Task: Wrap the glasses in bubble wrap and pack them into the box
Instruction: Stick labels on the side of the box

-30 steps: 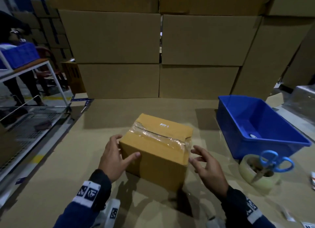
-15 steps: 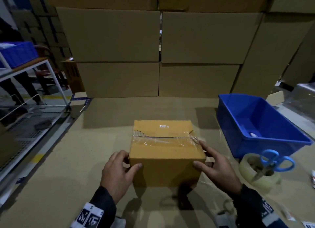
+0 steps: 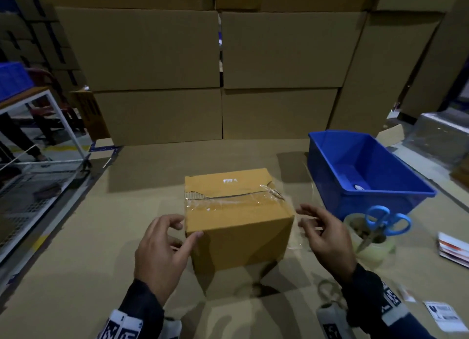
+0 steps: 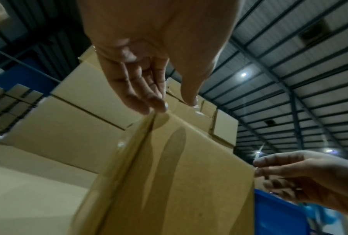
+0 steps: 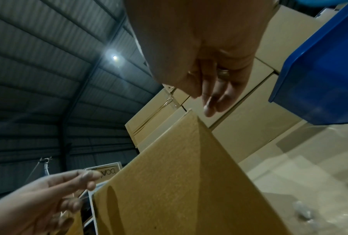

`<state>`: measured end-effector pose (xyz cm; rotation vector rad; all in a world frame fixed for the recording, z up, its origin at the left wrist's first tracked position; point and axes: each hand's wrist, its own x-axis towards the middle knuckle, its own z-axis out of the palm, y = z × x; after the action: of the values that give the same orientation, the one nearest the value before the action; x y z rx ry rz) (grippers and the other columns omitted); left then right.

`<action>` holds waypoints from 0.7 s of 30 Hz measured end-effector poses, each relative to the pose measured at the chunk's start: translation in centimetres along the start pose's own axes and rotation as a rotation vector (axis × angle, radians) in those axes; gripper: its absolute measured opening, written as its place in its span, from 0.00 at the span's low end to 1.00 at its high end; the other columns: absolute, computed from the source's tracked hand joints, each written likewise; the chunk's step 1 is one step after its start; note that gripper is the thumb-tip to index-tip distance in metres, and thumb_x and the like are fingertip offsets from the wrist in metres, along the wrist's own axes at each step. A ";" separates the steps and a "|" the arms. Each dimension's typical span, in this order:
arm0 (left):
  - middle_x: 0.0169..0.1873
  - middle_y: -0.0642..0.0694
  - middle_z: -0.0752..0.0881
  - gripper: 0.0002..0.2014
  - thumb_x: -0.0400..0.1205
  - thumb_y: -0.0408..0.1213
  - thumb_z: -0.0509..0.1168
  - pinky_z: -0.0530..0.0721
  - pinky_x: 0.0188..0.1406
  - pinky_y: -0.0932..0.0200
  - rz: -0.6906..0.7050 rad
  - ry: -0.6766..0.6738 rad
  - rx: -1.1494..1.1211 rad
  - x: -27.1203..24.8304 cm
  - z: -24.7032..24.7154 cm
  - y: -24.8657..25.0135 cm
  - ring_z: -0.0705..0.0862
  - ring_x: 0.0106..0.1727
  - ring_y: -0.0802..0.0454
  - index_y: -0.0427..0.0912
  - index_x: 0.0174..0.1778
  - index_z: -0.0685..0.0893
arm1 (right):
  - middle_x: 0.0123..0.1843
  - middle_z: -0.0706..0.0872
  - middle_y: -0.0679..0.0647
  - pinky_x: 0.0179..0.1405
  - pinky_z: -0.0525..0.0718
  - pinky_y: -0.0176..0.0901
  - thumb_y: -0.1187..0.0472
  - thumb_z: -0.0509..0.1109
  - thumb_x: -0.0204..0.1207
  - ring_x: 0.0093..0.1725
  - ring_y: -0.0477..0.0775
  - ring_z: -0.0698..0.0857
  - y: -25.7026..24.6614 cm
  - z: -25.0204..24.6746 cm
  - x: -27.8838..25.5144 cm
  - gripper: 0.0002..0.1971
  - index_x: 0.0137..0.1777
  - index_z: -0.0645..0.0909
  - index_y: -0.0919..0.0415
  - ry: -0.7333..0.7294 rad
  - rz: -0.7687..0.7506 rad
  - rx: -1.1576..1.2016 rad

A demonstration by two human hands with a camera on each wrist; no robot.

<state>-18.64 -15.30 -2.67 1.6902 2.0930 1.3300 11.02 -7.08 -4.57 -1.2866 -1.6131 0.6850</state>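
A small brown cardboard box [image 3: 236, 219] stands closed on the cardboard-covered table, with clear tape [image 3: 228, 203] across its top seam. My left hand [image 3: 165, 245] is at the box's left side, thumb tip touching the front left edge, fingers relaxed. In the left wrist view that left hand [image 4: 149, 89] reaches the top corner of the box [image 4: 169, 182]. My right hand [image 3: 324, 234] hovers just right of the box, fingers spread, not touching it. The right wrist view shows the right hand [image 5: 211, 89] above the box [image 5: 179, 182]. No glasses or bubble wrap show.
A blue plastic bin [image 3: 365, 171] stands at the right. In front of it a roll of clear tape [image 3: 370, 239] carries blue-handled scissors [image 3: 380, 224]. Labels [image 3: 441, 313] lie at the right edge. Large stacked cartons [image 3: 218, 72] wall the far side. A metal rack [image 3: 38, 181] stands left.
The box has been turned on the table, its near corner now toward me. My right hand has come off the box's right side; the left stays at the left edge.
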 end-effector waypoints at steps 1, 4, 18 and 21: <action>0.44 0.61 0.79 0.16 0.72 0.45 0.77 0.83 0.27 0.64 0.053 0.017 -0.027 -0.2 0.1 0.7 0.83 0.34 0.62 0.54 0.52 0.80 | 0.56 0.88 0.48 0.39 0.86 0.31 0.70 0.64 0.81 0.44 0.43 0.89 0.3 -0.4 -0.4 0.13 0.62 0.81 0.57 0.028 -0.010 0.043; 0.40 0.60 0.81 0.10 0.75 0.43 0.77 0.80 0.29 0.68 0.192 -0.029 -0.107 -1.0 1.6 3.1 0.81 0.36 0.59 0.53 0.47 0.83 | 0.51 0.88 0.54 0.31 0.83 0.35 0.81 0.53 0.76 0.37 0.48 0.90 0.7 -1.4 -1.9 0.20 0.51 0.80 0.57 0.037 -0.061 0.105; 0.36 0.59 0.84 0.04 0.77 0.46 0.72 0.77 0.31 0.70 0.431 -0.609 -0.312 -5.5 16.3 12.7 0.81 0.36 0.62 0.52 0.41 0.85 | 0.37 0.88 0.33 0.41 0.77 0.27 0.74 0.53 0.60 0.33 0.33 0.80 7.3 -10.5 -10.4 0.29 0.54 0.84 0.50 0.130 0.005 -0.261; 0.37 0.59 0.83 0.06 0.78 0.48 0.71 0.79 0.35 0.64 0.462 -0.719 -0.260 -7.0 19.6 14.5 0.80 0.34 0.61 0.52 0.43 0.84 | 0.36 0.89 0.34 0.44 0.74 0.22 0.70 0.52 0.60 0.39 0.28 0.80 9.3 -13.5 -11.4 0.27 0.52 0.87 0.55 0.176 0.180 -0.336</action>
<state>5.92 -11.08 -7.16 2.1665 1.1331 0.8232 27.37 -16.80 -10.61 -1.7030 -1.5212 0.4019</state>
